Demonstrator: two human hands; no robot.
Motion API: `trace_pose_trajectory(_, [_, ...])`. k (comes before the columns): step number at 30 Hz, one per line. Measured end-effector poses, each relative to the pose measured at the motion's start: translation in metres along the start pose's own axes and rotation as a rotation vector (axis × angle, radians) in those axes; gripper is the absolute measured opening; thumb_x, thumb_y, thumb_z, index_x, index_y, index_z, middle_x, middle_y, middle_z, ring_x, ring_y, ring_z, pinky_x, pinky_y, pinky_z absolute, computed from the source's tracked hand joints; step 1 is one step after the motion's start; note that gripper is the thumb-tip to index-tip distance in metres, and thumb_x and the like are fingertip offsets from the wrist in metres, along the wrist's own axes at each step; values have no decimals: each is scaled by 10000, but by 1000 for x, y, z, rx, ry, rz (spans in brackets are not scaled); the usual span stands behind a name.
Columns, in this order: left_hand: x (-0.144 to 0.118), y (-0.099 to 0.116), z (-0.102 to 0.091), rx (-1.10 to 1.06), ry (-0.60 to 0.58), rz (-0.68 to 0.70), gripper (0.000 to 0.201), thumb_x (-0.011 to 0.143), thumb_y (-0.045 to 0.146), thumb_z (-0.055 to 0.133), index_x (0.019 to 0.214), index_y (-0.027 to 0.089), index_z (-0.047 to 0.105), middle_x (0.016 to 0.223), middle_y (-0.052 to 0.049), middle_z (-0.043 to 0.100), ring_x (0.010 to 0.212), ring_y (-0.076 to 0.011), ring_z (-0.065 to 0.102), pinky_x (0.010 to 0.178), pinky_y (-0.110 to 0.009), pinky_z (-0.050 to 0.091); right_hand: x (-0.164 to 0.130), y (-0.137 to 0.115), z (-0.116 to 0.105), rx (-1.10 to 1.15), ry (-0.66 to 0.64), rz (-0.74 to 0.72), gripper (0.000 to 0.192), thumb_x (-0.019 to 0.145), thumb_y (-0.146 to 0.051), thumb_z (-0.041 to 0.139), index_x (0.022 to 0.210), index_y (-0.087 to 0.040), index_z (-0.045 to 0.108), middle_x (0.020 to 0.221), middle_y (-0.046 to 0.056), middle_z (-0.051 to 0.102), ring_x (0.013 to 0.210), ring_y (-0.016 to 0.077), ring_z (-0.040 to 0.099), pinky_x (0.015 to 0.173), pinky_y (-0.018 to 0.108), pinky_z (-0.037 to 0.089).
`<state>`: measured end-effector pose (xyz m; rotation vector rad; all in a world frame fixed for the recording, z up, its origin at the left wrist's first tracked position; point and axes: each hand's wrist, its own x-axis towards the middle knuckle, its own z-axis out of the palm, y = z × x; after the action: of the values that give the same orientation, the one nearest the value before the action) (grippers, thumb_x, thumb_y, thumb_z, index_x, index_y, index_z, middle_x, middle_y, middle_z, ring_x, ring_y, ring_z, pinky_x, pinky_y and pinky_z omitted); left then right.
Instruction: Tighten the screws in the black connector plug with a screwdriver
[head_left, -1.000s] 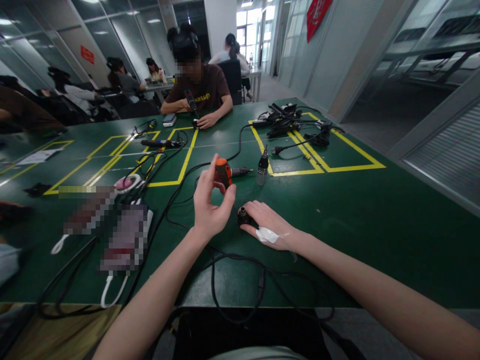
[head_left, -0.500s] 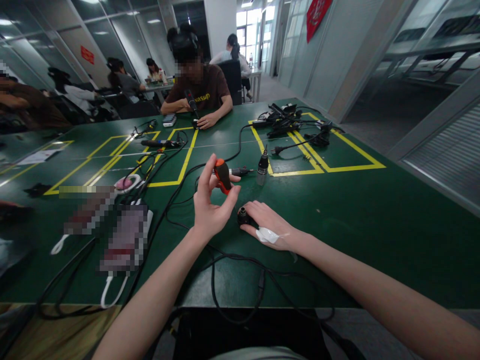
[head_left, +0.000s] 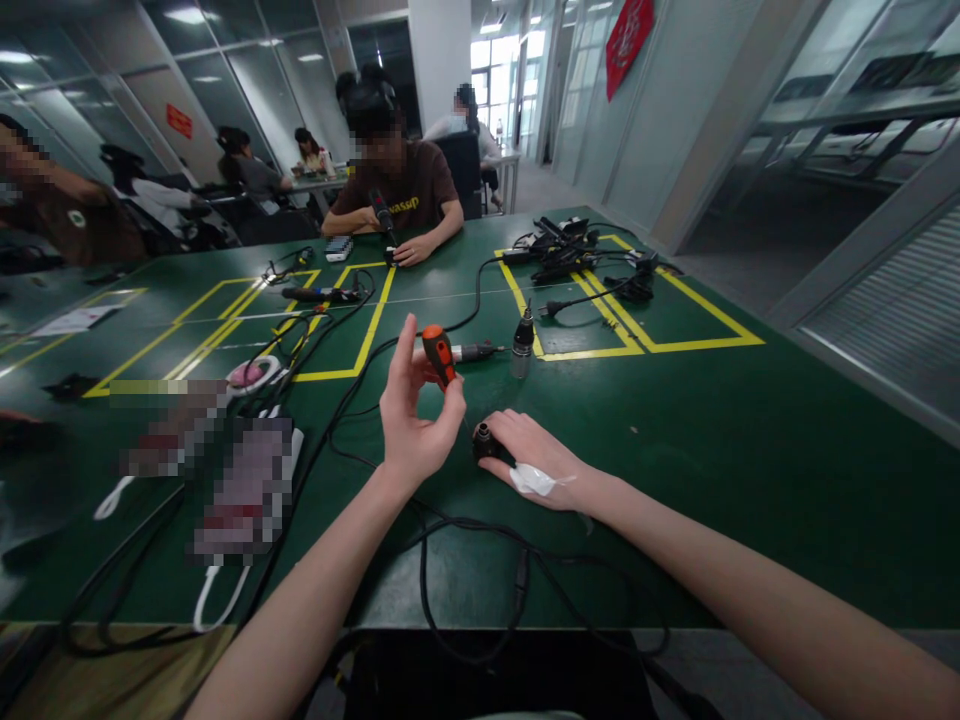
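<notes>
Between the fingertips and thumb of my left hand (head_left: 416, 430) is a short screwdriver (head_left: 439, 352) with an orange and black handle, held above the table. Its handle end points up and its tip is hard to make out. My right hand (head_left: 540, 452) rests on the table, closed around a small black round part (head_left: 485, 446) with a metal collar on top. Some of that part is hidden by the fingers. Behind the hands, a grey and black electric screwdriver (head_left: 476, 353) lies flat. Beside it a black nose piece with a clear lower section (head_left: 523, 345) stands upright.
Black cables (head_left: 457, 522) loop across the green table (head_left: 712, 470) before me. Two phone-like devices (head_left: 251, 485) lie at left. A pile of black tools and cords (head_left: 566, 250) sits at the back right. Opposite, a co-worker (head_left: 401, 185) holds a power screwdriver.
My left hand has shifted slightly left with the screwdriver, which has turned a little. The right hand keeps its hold. The view has tipped up slightly.
</notes>
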<state>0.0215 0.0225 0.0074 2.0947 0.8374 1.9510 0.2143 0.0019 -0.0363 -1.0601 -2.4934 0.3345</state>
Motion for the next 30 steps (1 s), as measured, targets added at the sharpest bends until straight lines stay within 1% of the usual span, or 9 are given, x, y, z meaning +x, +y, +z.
trace_pose_trajectory(3, [1, 4, -1, -33, -33, -10, 641, 1030, 218, 621, 1632, 286, 411, 1203, -96, 771, 853, -143, 760, 818, -288, 664, 0, -2, -1, -2, 4, 8, 152, 1028, -308, 678, 1114, -195, 626, 1081, 114, 687, 972, 284, 633, 848, 422, 511])
trace_pose_trajectory(5, [1, 7, -2, -45, -52, -18, 637, 1034, 216, 621, 1631, 282, 412, 1202, -103, 785, 856, -151, 777, 827, -301, 671, 0, -2, -1, 7, 4, 11, 154, 1026, -303, 682, 1121, -195, 628, 1071, 109, 685, 971, 284, 633, 843, 419, 512])
trace_pose_trajectory(10, [1, 7, -2, 13, -11, -6, 741, 949, 194, 766, 1613, 287, 451, 1133, -81, 817, 941, -190, 802, 886, -334, 665, 0, -2, 1, 2, -1, 17, 162, 1029, -305, 672, 1136, -193, 626, 1080, 113, 686, 974, 287, 630, 850, 431, 519])
trace_pose_trajectory(12, [0, 5, -1, 7, -1, -15, 794, 938, 182, 780, 1633, 302, 415, 1135, -75, 824, 950, -187, 802, 877, -323, 664, 0, -3, 2, -7, -6, 22, 156, 1026, -304, 675, 1115, -186, 625, 1086, 121, 687, 977, 291, 630, 854, 437, 520])
trace_pose_trajectory(15, [-1, 4, 1, -4, 24, -26, 846, 930, 199, 797, 1651, 315, 371, 1191, -86, 817, 952, -179, 795, 817, -284, 666, 1, -4, 0, -14, -21, 22, 153, 1031, -304, 670, 1108, -181, 622, 1088, 128, 692, 978, 290, 632, 859, 438, 522])
trace_pose_trajectory(18, [-1, 5, 1, 3, 41, -16, 751, 931, 201, 795, 1598, 290, 461, 1216, -100, 803, 936, -172, 793, 779, -257, 663, 1, -5, -2, -20, -24, 23, 144, 1033, -304, 669, 1097, -185, 619, 1086, 126, 696, 971, 288, 635, 855, 433, 522])
trace_pose_trajectory(20, [0, 6, 0, -10, 27, -21, 680, 953, 171, 754, 1573, 272, 494, 1204, -102, 805, 921, -170, 801, 807, -271, 672, 1, -5, -2, -14, -16, 23, 136, 1027, -299, 675, 1085, -192, 616, 1073, 120, 695, 961, 287, 635, 844, 426, 519])
trace_pose_trajectory(24, [-1, 8, -2, -52, -31, -56, 677, 984, 122, 667, 1606, 274, 444, 1216, -100, 809, 867, -168, 823, 867, -326, 693, 1, -4, -1, -5, 2, 12, 117, 1026, -296, 669, 1082, -208, 616, 1053, 108, 692, 948, 285, 634, 834, 422, 515])
trace_pose_trajectory(30, [1, 8, -2, -11, -39, -33, 664, 982, 135, 677, 1596, 269, 462, 1113, -80, 826, 902, -181, 804, 819, -311, 674, 1, -3, 1, -8, 2, 18, 133, 1028, -295, 665, 1111, -201, 621, 1058, 112, 692, 958, 289, 636, 828, 421, 517])
